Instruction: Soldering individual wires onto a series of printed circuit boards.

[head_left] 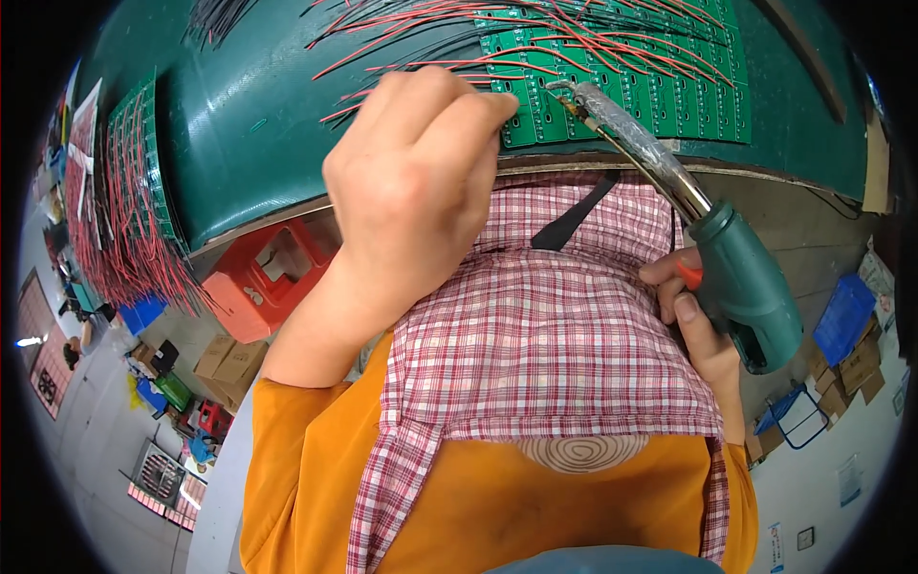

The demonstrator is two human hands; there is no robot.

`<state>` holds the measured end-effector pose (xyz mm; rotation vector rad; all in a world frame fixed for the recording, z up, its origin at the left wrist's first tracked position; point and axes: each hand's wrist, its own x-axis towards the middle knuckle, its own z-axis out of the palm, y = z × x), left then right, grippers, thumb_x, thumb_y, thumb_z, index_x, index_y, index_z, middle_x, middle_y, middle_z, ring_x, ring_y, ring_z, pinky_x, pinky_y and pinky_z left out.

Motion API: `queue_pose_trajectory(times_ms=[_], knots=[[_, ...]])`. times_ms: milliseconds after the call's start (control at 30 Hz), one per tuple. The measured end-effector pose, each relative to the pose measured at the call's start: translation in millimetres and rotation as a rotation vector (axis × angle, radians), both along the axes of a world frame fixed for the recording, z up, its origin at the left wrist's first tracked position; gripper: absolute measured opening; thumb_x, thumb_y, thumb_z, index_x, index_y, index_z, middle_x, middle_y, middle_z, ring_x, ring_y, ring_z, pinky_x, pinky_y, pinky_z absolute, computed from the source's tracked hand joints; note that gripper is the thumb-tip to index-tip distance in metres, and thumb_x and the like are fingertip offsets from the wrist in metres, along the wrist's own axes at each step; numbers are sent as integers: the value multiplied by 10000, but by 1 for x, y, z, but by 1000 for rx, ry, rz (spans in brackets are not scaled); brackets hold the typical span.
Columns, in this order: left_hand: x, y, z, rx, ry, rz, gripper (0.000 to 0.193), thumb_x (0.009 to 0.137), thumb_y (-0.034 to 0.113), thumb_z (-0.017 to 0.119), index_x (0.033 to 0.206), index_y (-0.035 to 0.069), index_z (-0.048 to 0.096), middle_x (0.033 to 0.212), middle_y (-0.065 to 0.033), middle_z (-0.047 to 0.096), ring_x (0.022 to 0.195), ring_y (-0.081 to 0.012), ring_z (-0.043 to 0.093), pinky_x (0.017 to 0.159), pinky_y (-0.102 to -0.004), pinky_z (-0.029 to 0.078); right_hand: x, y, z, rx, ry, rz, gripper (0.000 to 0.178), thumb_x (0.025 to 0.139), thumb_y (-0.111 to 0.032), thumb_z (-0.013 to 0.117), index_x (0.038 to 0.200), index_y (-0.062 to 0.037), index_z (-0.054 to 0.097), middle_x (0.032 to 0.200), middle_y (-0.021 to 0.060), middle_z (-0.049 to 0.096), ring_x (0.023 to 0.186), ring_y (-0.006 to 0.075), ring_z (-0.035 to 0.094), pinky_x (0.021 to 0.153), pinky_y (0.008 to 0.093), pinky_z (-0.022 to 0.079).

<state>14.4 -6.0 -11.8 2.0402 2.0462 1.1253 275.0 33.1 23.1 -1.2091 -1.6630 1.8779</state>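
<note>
My left hand [411, 172] is closed in a pinch at the near edge of a green circuit board panel [531, 129]. Whatever its fingertips hold, if anything, is too small or hidden to make out. Red and black wires [449, 72] lie across the panel, several ending at its pads, and pass behind my left knuckles. On the right, my right hand [703, 330] grips a green soldering gun [751, 287], with fingers around the handle by the red trigger. Its long metal barrel slants up and left, bringing the tip over the board, just right of my left fingertips.
On the green bench top [249, 163], wired boards [139, 163] lie at the left edge, their red wires hanging over. A black wire bundle [218, 17] is at the back left. Below the bench edge sits an orange plastic bin [244, 297]. Cardboard boxes [229, 364] stand on the floor.
</note>
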Motion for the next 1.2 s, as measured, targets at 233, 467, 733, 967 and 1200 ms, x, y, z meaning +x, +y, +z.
queue_pose_trajectory(times_ms=[233, 467, 733, 967, 1200], knots=[[2, 4, -12, 30, 71, 1, 143, 629, -10, 627, 757, 54, 632, 679, -51, 521, 627, -216, 530, 534, -314, 438, 1, -1, -4, 53, -90, 41, 245, 835, -194, 559, 918, 35, 581, 749, 63, 591, 603, 93, 492, 576, 238, 398], [1, 2, -4, -66, 6, 1, 198, 642, -85, 642, 810, 21, 650, 694, -79, 577, 642, -217, 572, 592, -288, 456, 0, 3, -3, 43, -89, 80, 241, 834, -197, 567, 914, 30, 574, 760, 70, 596, 602, 94, 496, 572, 242, 403], [0, 4, -11, 11, 24, -9, 165, 626, -26, 627, 769, 54, 629, 682, -54, 532, 616, -224, 527, 535, -319, 437, -6, -1, -2, 35, -68, -8, 239, 844, -218, 565, 904, 13, 579, 737, 69, 593, 590, 96, 498, 564, 243, 410], [0, 2, -13, 13, 55, -27, 173, 618, -19, 631, 775, 54, 633, 684, -53, 534, 633, -226, 540, 546, -319, 448, 0, 2, -4, 27, -103, 78, 226, 844, -189, 568, 886, 32, 586, 698, 35, 572, 582, 78, 478, 563, 227, 392], [5, 4, -14, 36, 85, 7, 147, 627, 1, 636, 763, 58, 632, 679, -46, 528, 636, -216, 538, 536, -309, 446, -3, -8, -8, -37, -37, -47, 226, 839, -166, 566, 929, 41, 567, 741, 68, 576, 600, 72, 473, 575, 218, 387]])
